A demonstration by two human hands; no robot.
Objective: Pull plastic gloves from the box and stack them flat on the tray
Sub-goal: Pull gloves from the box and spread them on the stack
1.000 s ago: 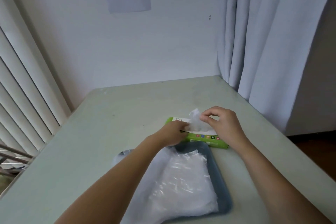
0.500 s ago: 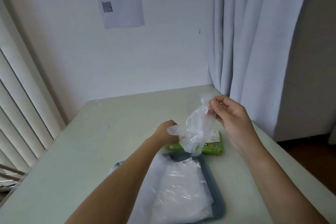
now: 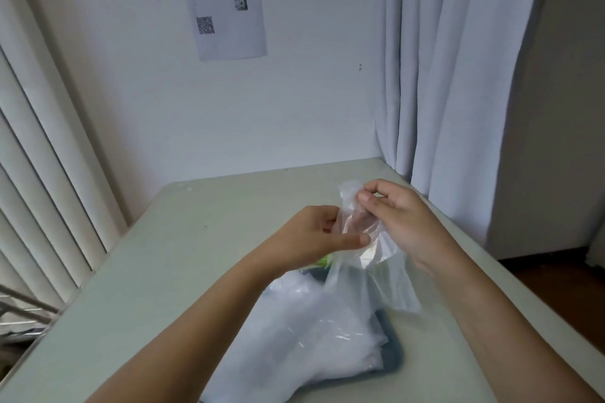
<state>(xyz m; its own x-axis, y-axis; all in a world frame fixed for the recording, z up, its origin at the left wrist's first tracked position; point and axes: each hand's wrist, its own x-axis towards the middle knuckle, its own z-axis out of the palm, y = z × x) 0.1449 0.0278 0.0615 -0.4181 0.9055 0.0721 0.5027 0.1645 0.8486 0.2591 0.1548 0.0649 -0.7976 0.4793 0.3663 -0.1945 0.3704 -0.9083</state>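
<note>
A clear plastic glove (image 3: pixel 370 275) hangs in the air over the table, held by both hands. My right hand (image 3: pixel 396 219) pinches its upper end between thumb and fingertips. My left hand (image 3: pixel 319 234) pinches the glove lower down, thumb stretched along the film. Only a sliver of the green glove box (image 3: pixel 324 261) shows beneath my left hand; the rest is hidden by hands and glove. Below lies the dark grey tray (image 3: pixel 391 345), with a pile of clear gloves (image 3: pixel 304 337) on it that spills over its left side.
The pale green table (image 3: pixel 183 258) runs to a white wall at the back. White curtains (image 3: pixel 458 75) hang at the table's right rear corner. Vertical blinds (image 3: pixel 39 173) line the left side. A paper sheet with a QR code (image 3: pixel 226 3) is stuck on the wall.
The glove came fully out of the box and was lifted. My left hand left the box and took hold of the glove. The view tilted upward.
</note>
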